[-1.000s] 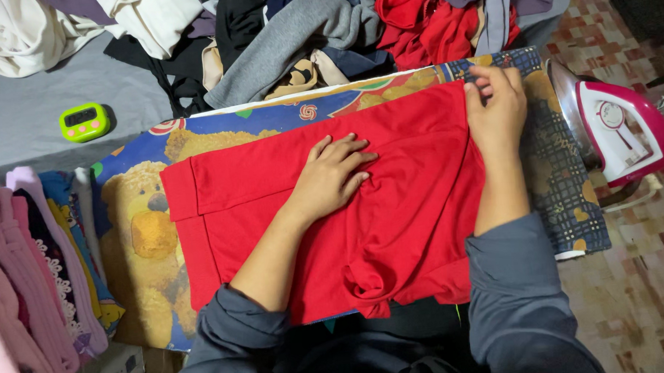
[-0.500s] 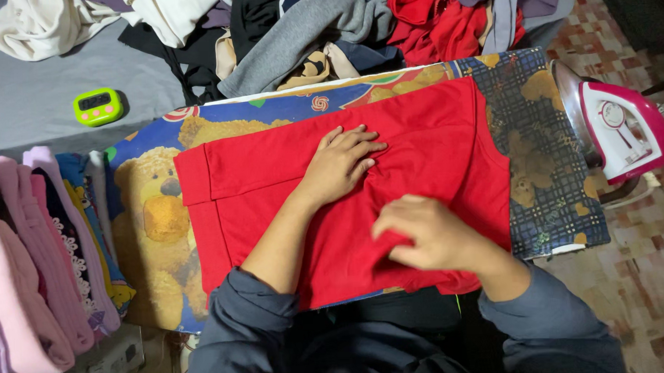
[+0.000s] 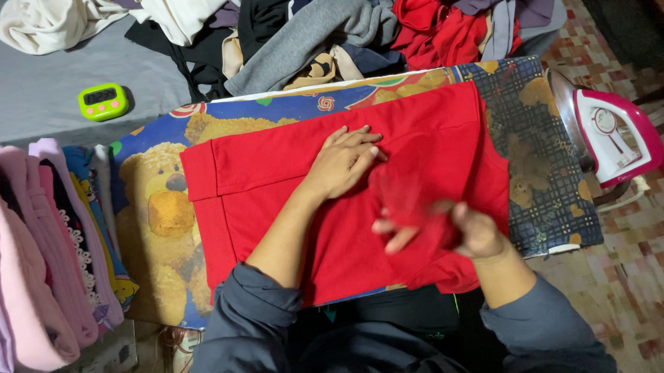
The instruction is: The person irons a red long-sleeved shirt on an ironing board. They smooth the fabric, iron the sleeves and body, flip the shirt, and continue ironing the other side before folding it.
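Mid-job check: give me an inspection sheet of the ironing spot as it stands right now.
Surface: ironing board with a bear-print cover, largely covered by cloth.
Job's things: red garment spread on the board; its near right part is bunched and lifted.
Hands: left hand flat on the garment; right hand gripping the lifted red fold, blurred.
Clutter: heap of unfolded clothes beyond the board; folded pink and patterned stack on the left; green timer on grey cloth.
Cables: nothing seen.
Surroundings: pink and white iron upright at the board's right end; tiled floor.
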